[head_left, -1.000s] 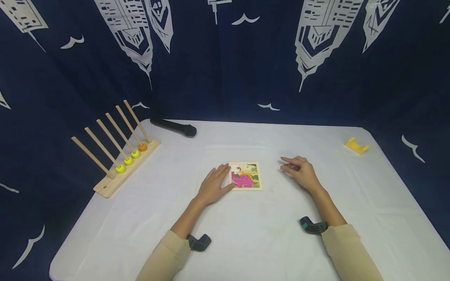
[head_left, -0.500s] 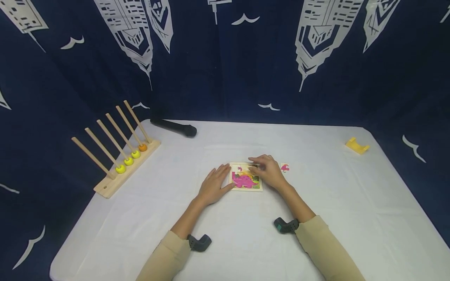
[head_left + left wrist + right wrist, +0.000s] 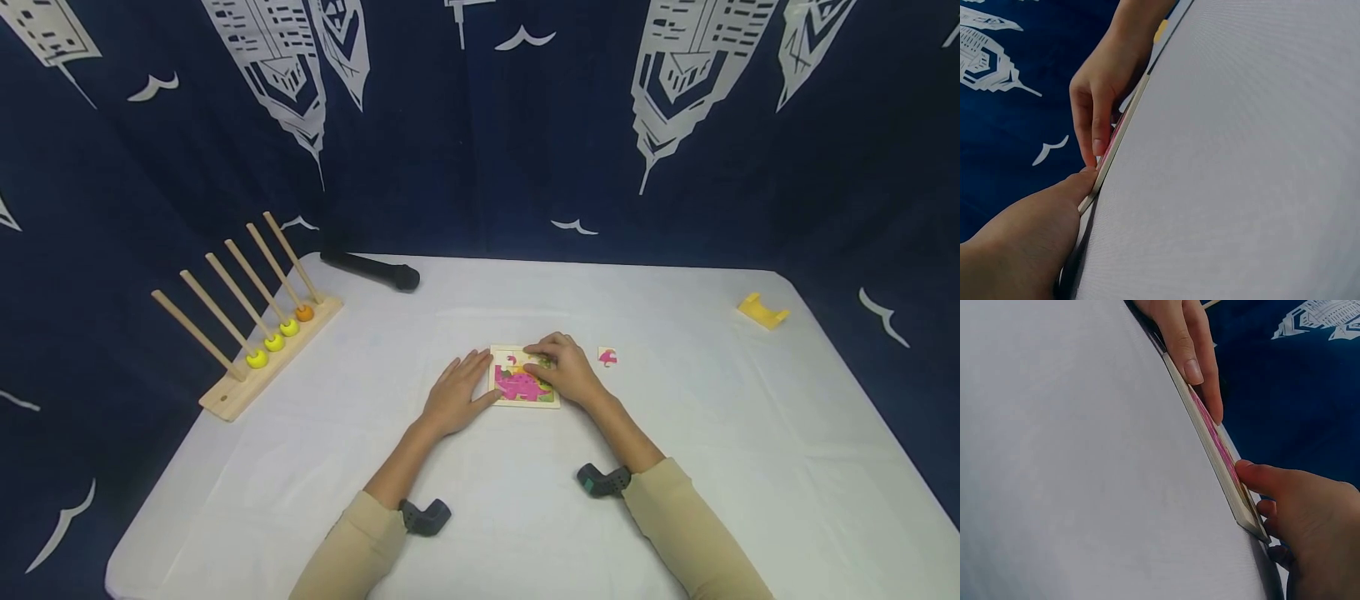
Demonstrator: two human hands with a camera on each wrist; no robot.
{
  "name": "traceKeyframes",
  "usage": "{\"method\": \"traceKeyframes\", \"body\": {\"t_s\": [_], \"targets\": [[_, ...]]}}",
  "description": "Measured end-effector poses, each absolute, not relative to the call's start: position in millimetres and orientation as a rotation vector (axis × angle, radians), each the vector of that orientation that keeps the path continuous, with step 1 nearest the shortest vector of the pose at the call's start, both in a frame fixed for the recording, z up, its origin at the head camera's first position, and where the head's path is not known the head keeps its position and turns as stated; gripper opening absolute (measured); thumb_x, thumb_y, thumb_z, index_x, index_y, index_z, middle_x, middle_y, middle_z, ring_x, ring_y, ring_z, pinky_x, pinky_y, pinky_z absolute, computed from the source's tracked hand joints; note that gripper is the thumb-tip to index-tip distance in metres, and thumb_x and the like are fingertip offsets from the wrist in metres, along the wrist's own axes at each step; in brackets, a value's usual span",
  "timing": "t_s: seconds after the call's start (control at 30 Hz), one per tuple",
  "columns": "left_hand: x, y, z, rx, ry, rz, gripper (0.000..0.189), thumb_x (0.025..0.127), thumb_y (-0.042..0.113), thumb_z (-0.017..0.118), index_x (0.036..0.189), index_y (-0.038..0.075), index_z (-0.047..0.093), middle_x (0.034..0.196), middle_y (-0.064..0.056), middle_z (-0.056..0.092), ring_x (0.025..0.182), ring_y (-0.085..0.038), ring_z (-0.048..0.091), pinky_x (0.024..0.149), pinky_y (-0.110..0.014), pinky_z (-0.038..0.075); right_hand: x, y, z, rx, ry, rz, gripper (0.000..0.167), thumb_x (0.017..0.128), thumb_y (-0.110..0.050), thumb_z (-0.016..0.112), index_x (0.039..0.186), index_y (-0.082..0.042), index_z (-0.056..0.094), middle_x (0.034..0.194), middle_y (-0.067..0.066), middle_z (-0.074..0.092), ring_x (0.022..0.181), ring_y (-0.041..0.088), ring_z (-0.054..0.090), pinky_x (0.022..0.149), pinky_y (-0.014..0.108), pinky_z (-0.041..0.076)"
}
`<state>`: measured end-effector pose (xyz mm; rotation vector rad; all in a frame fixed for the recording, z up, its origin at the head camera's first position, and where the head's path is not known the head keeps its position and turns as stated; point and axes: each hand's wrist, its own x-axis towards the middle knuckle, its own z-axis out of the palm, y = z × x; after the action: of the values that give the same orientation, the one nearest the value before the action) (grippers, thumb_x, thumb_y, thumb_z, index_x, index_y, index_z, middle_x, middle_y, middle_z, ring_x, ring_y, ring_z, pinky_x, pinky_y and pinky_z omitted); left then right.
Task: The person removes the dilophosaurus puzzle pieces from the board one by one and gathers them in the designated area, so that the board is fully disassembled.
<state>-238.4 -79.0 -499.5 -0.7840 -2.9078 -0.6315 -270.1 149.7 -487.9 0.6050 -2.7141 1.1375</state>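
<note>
A small square dinosaur puzzle (image 3: 517, 385), with a pink dinosaur and a pale wooden frame, lies mid-table. My left hand (image 3: 456, 400) rests at its left edge, fingers outstretched and the thumb on the near-left part. From the right, my right hand (image 3: 568, 371) reaches over the upper right of the puzzle, its thumb and index finger bent and apart. In the right wrist view the right thumb (image 3: 1247, 470) touches the picture side of the puzzle. I cannot tell if a piece is pinched there. A loose puzzle piece (image 3: 607, 357), white and pink, lies just right of that hand.
A wooden counting rack (image 3: 270, 358) with upright pegs, yellow beads and one orange bead stands on the left. Behind it lies a black microphone (image 3: 371, 271). At the back right is a yellow plastic part (image 3: 762, 312). A dark blue printed curtain (image 3: 480, 150) hangs behind the table.
My right hand has moved left from the loose piece, now uncovered on the table, to the puzzle's upper right, its fingers shifting slightly further over it. My left hand stays in place.
</note>
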Motion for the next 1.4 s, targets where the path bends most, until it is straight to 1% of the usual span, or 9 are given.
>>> {"method": "traceKeyframes", "body": {"t_s": [0.23,0.57,0.8,1.13,1.4], "targets": [[-238,-79,-499,-0.787,-2.907,-0.64,0.068,0.092,0.05,0.045,0.143,0.007,0.032,0.149,-0.005,0.028,0.138,-0.02,0.019,0.113,-0.036,0.01,-272,152,-490,0.643,-2.72,1.111,0.031,0.082,-0.025,0.072,0.107,-0.007,0.069,0.1,0.006,0.056,0.096,0.022,0.051,0.086,0.041,0.045],[-239,-79,-500,-0.788,-2.915,-0.633,0.067,0.093,0.05,0.045,0.144,0.008,0.032,0.149,-0.005,0.027,0.138,-0.019,0.018,0.113,-0.035,0.008,-276,156,-490,0.708,-2.726,1.114,0.032,0.082,-0.028,0.071,0.108,-0.009,0.069,0.099,0.004,0.054,0.089,0.019,0.051,0.078,0.036,0.045],[-240,-80,-501,-0.796,-2.904,-0.614,0.068,0.093,0.051,0.044,0.143,0.008,0.032,0.149,-0.005,0.028,0.138,-0.019,0.019,0.113,-0.034,0.009,-278,155,-489,0.7,-2.74,1.143,0.031,0.081,-0.026,0.072,0.107,-0.009,0.069,0.096,0.003,0.054,0.086,0.017,0.05,0.076,0.034,0.044],[-240,-80,-501,-0.796,-2.899,-0.63,0.067,0.092,0.05,0.046,0.143,0.008,0.033,0.149,-0.005,0.029,0.138,-0.019,0.02,0.113,-0.035,0.01,-281,152,-489,0.661,-2.79,1.228,0.032,0.082,-0.021,0.072,0.109,-0.006,0.065,0.098,0.005,0.053,0.089,0.02,0.05,0.082,0.036,0.045],[-240,-81,-500,-0.795,-2.905,-0.625,0.068,0.092,0.05,0.046,0.143,0.007,0.032,0.149,-0.005,0.029,0.138,-0.019,0.019,0.113,-0.035,0.01,-282,152,-489,0.63,-2.773,1.29,0.034,0.08,-0.021,0.073,0.11,-0.007,0.064,0.098,0.006,0.054,0.086,0.021,0.047,0.077,0.034,0.043]]}}
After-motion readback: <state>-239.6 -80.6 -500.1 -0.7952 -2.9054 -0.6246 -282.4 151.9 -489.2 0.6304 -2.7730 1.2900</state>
